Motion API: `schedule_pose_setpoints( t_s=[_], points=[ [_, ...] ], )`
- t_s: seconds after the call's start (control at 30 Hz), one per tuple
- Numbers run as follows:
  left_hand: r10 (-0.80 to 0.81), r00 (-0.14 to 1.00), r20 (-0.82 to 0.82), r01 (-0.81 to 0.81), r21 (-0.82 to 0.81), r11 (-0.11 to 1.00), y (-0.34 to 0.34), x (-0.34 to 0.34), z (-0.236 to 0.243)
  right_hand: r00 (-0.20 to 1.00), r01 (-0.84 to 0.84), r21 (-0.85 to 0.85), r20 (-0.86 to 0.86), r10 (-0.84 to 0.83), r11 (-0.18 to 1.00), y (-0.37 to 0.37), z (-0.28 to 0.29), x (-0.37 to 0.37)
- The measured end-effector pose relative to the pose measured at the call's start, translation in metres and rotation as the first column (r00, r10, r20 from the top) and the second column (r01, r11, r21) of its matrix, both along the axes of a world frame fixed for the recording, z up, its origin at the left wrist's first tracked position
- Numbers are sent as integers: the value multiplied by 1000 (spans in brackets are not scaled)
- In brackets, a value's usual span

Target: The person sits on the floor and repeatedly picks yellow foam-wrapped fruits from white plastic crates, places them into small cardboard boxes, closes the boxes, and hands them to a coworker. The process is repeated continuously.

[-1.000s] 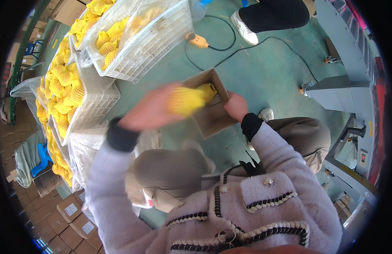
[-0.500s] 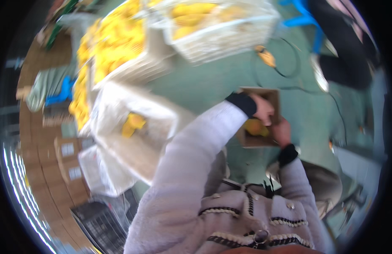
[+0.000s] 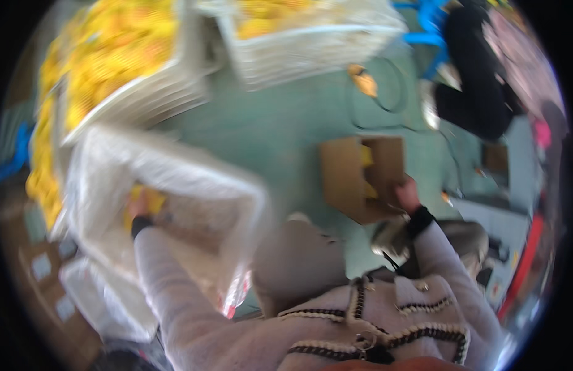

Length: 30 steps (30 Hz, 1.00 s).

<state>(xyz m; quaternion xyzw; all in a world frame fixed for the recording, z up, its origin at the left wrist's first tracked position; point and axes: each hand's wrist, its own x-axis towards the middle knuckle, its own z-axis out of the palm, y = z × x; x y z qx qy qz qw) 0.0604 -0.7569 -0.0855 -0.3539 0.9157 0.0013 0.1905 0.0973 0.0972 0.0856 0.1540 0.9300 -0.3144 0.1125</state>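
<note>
My left hand reaches down inside a plastic-lined white crate at left, against fruit in yellow foam nets; motion blur hides whether its fingers have closed around one. My right hand grips the right side of an open cardboard box on the green floor. Yellow-netted items show inside the box, partly hidden by its side.
Crates heaped with yellow-netted fruit line the back and left. An orange power strip with cable lies behind the box. A person's dark-clad legs and blue stool are at back right. Grey machinery stands right.
My left hand has left the box and moved leftward and down into the lined crate. My right hand stays on the box. The view has shifted, bringing that crate into sight.
</note>
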Motion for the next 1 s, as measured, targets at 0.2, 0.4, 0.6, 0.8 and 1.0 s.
schedule_pose_setpoints(
  t_s=[0.2, 0.4, 0.6, 0.8, 1.0],
  points=[
    [14, 993, -115, -31, -145, 989, 60, 14, -34, 991, 119, 101, 44, -124, 988, -15, 9, 1],
    [689, 596, -412, -97, 815, 571, 135, 53, 76, 995, 94, 76, -35, -91, 993, -14, 7, -1],
    [89, 602, -793, 655, 555, 513, 289, -4, 342, 996, 74, 92, -47, -69, 993, -16, 5, -1],
    [-607, 162, -778, 824, 446, -351, 599, -84, 352, 994, 109, 42, -25, -108, 993, -18, 9, -2],
    [-955, -273, 114, 834, 524, -176, 719, -63, 203, 991, 132, 4, -7, -132, 991, -11, 14, -2]
  ],
)
